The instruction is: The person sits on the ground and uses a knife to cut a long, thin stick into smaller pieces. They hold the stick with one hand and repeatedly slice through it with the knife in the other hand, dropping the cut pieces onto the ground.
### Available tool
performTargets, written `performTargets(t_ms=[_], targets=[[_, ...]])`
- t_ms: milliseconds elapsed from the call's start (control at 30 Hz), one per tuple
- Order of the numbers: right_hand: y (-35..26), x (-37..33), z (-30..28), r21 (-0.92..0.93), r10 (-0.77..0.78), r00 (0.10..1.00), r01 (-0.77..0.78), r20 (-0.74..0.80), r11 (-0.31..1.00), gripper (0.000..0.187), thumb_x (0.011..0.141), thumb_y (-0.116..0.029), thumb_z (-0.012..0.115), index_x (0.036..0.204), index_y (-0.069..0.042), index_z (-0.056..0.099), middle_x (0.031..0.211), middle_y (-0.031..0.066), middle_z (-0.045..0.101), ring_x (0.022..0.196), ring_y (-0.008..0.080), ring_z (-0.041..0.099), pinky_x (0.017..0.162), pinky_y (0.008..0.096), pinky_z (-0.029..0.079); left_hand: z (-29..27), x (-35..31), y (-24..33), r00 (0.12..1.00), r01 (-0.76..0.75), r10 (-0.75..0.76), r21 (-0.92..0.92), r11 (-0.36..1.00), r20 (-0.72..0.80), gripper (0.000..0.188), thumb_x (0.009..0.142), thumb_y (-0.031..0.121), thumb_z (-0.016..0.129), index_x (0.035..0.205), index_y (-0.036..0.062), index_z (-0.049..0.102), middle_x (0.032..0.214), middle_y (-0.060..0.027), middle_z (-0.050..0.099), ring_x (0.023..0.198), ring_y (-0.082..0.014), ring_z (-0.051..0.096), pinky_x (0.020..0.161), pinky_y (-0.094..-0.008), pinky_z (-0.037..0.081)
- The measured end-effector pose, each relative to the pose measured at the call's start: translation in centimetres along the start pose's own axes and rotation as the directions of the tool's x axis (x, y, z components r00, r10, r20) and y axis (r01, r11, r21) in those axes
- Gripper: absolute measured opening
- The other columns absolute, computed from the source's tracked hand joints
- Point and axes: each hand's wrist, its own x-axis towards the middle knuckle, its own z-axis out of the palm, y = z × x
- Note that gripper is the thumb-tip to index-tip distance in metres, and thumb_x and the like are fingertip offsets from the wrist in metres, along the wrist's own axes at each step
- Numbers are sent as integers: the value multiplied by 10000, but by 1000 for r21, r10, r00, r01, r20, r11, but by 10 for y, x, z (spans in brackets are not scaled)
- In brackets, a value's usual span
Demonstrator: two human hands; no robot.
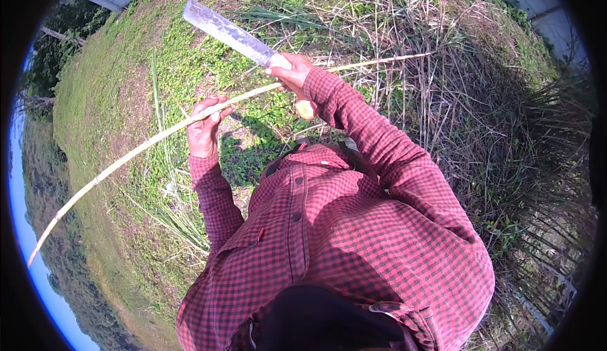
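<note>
- Where the checked shirt (354, 237) ends, its cuffs (316, 82) sit snug at the wrists; they are best held clear of any edge.
- Left hand (203, 127): thumb and fingers pinch the cane (136, 152), which slants across in front of the body from lower left to upper right. A firm pinch, well apart from the knife (250, 48), should stop it rolling.
- Right hand (294, 76): fingers wrap the handle (306, 109), with the blade (218, 25) pointing away and leftward. Cane passes by this hand; whether the fingers grip it too, I cannot tell. Turning the edge away from the left hand would be safer.
- Dry stalks (442, 92) show behind the cane's right end; holding it free of them would help.
- Farther off: grass (107, 98), trees (69, 19), a pale wall (528, 0).
</note>
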Motion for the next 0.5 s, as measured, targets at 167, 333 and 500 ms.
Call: performTargets(t_ms=[167,333,500], targets=[[-8,-14,-10,37,45,999,-46,20,998,355,739,-227,656,1010,-35,532,758,5,534,634,86,500,523,241,466,15,2,25,960,-273,183,567,777,212,140,745,-59,577,880,-30,600,911,-144,598,889,-201,582,758,-294,496],[-18,-31,-21,29,53,993,-56,104,998,392,756,-270,632,1054,-47,511,826,-15,527,688,80,494,548,235,454,19,6,42,885,-461,246,672,579,395,111,712,14,650,809,-8,600,718,-100,622,631,-187,617,585,-276,503],[-29,-44,-22,16,-27,999,26,37,1000,394,743,-265,653,1030,-31,519,759,-9,523,649,81,505,536,241,462,23,12,55,793,-607,239,698,380,560,94,719,62,665,721,9,588,617,-103,605,548,-160,601,501,-255,473]])
